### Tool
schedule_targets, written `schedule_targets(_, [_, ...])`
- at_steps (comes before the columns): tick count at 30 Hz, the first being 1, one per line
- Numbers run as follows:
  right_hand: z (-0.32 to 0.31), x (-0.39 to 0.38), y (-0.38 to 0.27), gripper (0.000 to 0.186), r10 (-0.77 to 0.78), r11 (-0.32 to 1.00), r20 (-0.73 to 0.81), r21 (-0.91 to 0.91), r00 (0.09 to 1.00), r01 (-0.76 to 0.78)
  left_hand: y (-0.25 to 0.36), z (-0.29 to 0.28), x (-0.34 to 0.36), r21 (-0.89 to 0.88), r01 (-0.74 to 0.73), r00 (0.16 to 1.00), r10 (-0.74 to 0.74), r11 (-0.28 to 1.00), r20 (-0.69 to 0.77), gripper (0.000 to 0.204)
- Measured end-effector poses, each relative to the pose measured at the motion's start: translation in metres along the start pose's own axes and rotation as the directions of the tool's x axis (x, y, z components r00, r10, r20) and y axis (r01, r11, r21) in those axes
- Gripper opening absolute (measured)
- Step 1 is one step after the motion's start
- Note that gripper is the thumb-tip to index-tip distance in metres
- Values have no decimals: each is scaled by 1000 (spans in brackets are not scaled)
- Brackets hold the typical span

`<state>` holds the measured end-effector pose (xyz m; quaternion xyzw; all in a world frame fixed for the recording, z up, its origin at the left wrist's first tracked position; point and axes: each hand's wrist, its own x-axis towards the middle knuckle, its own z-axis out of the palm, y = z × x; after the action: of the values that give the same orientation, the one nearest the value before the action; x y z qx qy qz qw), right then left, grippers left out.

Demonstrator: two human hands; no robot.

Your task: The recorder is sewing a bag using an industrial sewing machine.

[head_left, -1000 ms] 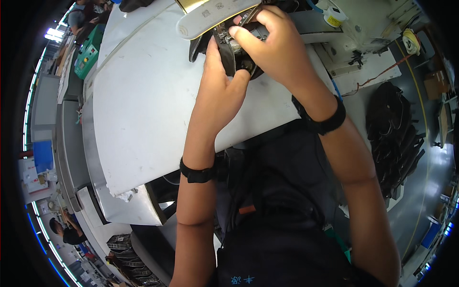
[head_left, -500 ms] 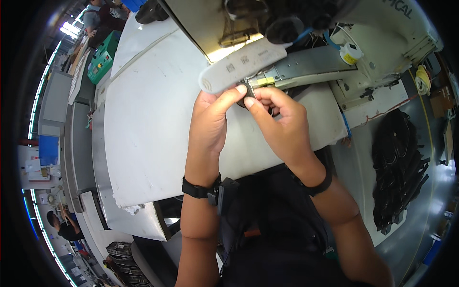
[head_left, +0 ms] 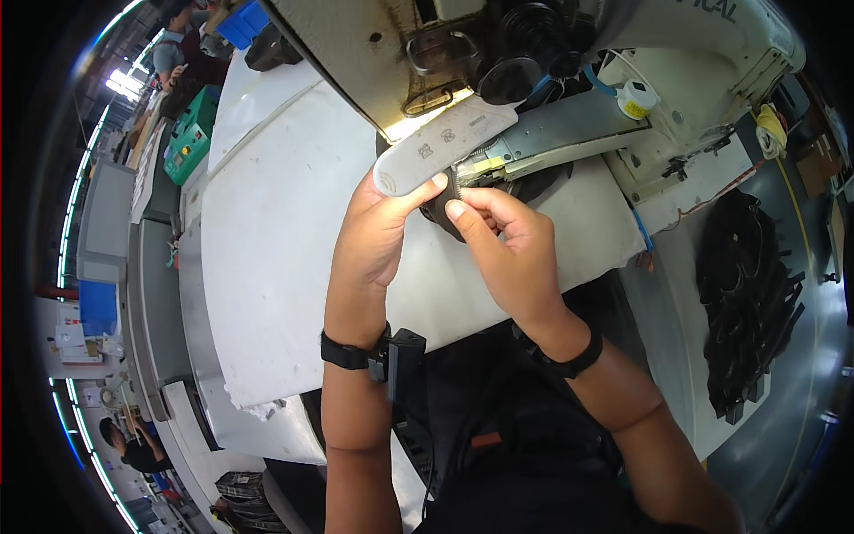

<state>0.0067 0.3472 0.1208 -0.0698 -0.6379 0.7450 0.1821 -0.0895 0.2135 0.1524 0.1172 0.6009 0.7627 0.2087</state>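
Note:
A small black fabric piece (head_left: 442, 216) is pinched between both hands, under the head of a sewing machine (head_left: 569, 133). Along its edge runs a narrow strip that looks toothed, like a zipper. My left hand (head_left: 366, 233) grips its left side with the thumb on top; its other fingers are partly hidden beneath the long light-grey cover (head_left: 445, 147). From the right, my right hand (head_left: 516, 254) pinches the same piece between thumb and curled fingers. Just beyond the fingertips are the machine's metal arm (head_left: 569, 133) and a small yellow-marked part (head_left: 485, 165). The needle area is mostly hidden.
A white worktable (head_left: 276, 231) spreads beneath my hands. Dark pieces (head_left: 747, 303) lie in a pile at the right. A green box (head_left: 191, 133) stands at the far left, near another person (head_left: 178, 53); a second person (head_left: 138, 445) is at lower left.
Both hands and the black fabric piece have shifted slightly left and down in the picture, and more of the piece now shows. The whole view has moved a little as well.

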Motion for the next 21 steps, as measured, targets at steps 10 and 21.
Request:
schedule_targets(10, [-1, 9, 7, 21, -73, 997, 2, 9, 997, 73, -10, -1, -2, 76, -52, 998, 49, 996, 34, 60])
schedule_targets(21, [-6, 15, 1, 22, -99, 994, 58, -39, 993, 102, -3, -5, 2, 188, -50, 997, 38, 981, 66, 63])
